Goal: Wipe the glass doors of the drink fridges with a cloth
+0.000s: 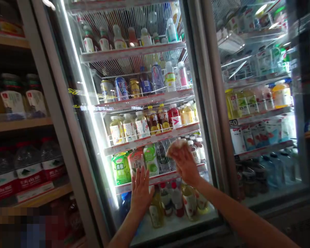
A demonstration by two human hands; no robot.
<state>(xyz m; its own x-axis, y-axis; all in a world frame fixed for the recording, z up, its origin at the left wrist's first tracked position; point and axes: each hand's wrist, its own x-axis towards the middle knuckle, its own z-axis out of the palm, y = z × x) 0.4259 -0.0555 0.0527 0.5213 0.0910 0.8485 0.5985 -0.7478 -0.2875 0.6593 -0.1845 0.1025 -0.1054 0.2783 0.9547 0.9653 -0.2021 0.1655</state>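
My left hand point(141, 193) has its fingers stretched upward against the glass door point(93, 213) of a lit drinks cooler, and nothing is in it. Higher and to the right, my right hand point(187, 167) presses a light-coloured cloth point(176, 146) to the same glass; motion blurs the cloth's edges. Behind the glass, near my left fingers, stand a green bottle point(121, 168) and a reddish bottle point(136, 160). A second green bottle point(151, 160) shows between my two hands.
Several shelves of bottles and cans fill the cooler, such as a blue can point(121, 88). A metal door frame point(214, 96) separates it from another drinks cooler point(260, 77) on the right. Wooden shelves point(20, 125) with packs of bottled water point(28, 165) stand on the left.
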